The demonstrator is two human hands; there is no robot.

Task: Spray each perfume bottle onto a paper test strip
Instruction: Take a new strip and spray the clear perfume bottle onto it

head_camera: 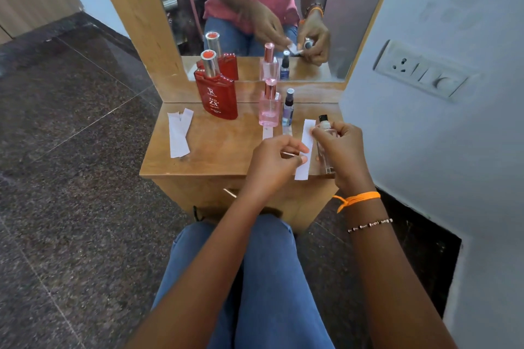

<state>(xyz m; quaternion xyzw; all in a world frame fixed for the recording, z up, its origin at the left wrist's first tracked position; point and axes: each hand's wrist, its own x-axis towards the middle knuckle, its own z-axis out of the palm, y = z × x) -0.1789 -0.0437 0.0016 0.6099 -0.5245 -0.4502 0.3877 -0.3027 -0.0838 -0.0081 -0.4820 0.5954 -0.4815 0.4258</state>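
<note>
At the small wooden table's [198, 156] front right corner, my right hand [340, 156] curls around a clear spray bottle [326, 147], hiding most of it. My left hand [272, 161] pinches a white paper strip [306, 150] just beside it; its label is unreadable.

Matt wooden table [215, 147]; glossy red glass bottle [219, 99] with shiny metal cap; white matt paper strips [178, 133]; polished speckled stone floor [71, 122].
</note>
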